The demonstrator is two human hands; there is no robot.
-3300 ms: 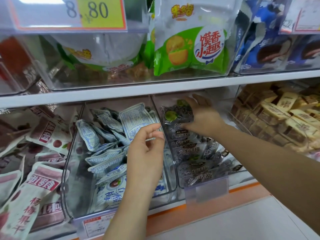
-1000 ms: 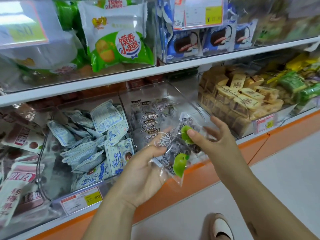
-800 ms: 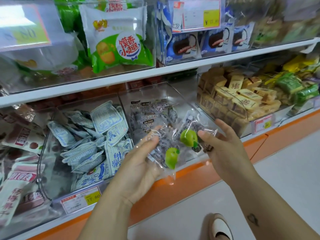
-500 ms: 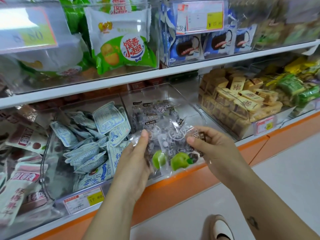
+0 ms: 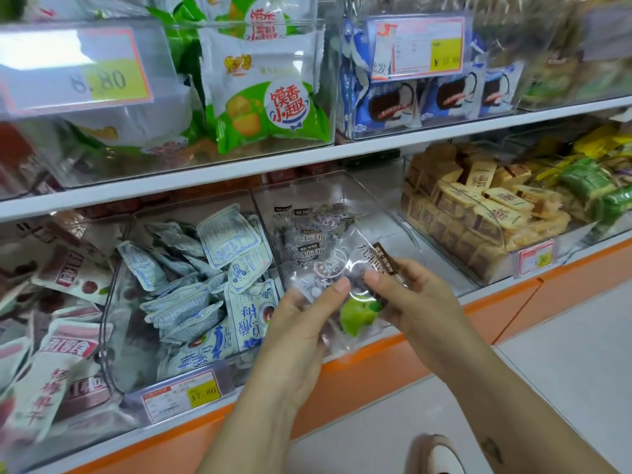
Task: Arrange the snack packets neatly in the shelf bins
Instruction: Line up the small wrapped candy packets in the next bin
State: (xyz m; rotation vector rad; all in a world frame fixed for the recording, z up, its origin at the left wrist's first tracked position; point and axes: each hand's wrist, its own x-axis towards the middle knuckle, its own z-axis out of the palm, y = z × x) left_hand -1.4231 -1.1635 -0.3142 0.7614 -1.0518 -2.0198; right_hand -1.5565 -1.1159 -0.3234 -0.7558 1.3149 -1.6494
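Both hands hold clear plum packets (image 5: pixel 345 289) with a green fruit print, stacked together in front of the shelf edge. My left hand (image 5: pixel 304 323) grips their left side, thumb on top. My right hand (image 5: pixel 410 295) pinches the right side by the brown label. Just behind them stands the clear middle bin (image 5: pixel 383 206), with a few of the same dark plum packets (image 5: pixel 307 234) lying at its back.
A bin of blue-white packets (image 5: pixel 205 278) stands to the left, red-white plum bags (image 5: pixel 51 354) further left. Yellow-wrapped cakes (image 5: pixel 478 213) fill the right bin. The upper shelf (image 5: pixel 376 152) carries green biscuit bags (image 5: pixel 266 107) and blue cake packs (image 5: pixel 427 97). A shoe (image 5: pixel 441 456) shows below.
The packets came out of the middle bin into both hands. Over the last second my hands turned and brought them together into one stack, the green prints now overlapping.
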